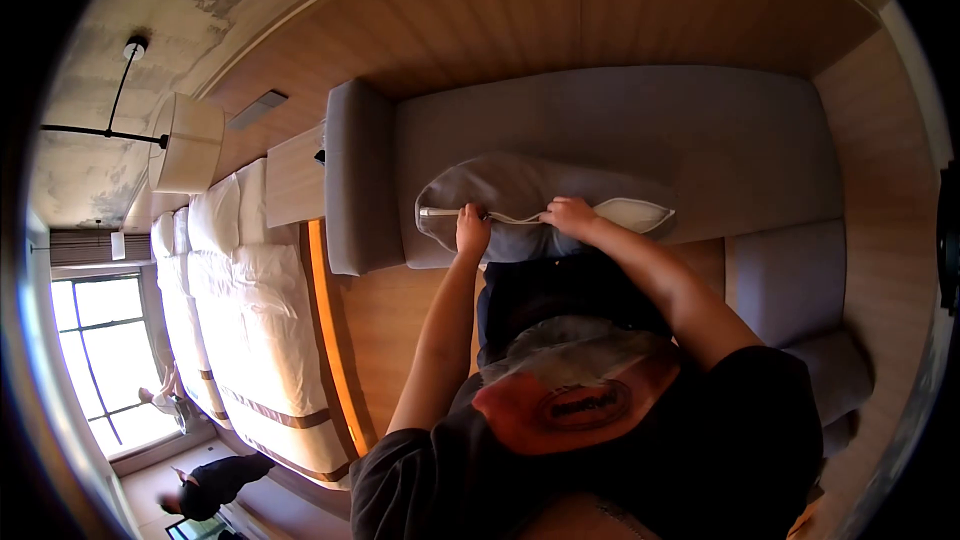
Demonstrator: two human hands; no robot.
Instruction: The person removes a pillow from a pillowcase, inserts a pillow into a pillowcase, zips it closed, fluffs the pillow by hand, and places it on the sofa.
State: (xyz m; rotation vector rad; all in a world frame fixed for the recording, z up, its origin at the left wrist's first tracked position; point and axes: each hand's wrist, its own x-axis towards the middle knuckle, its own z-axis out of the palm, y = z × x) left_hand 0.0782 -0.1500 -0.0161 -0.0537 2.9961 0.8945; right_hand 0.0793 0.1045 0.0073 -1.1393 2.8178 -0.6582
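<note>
A grey cushion [500, 180] lies on the grey sofa [620, 120] in front of me. Its long edge is partly open, and white filling [635, 213] shows at the right end. My left hand [472, 229] is closed on this edge near the left end, beside a pale strip. Further right, my right hand [568, 216] pinches the same edge, just left of the white gap. Between my hands the edge runs as a thin pale line. Whatever small part lies between my fingers is hidden.
White beds [265, 340] stand at the left, beyond a side table [295, 178]. A lamp [186, 143] hangs at the upper left. Two other people are at the lower left, one in dark clothes [225, 482], one near the window [100, 360].
</note>
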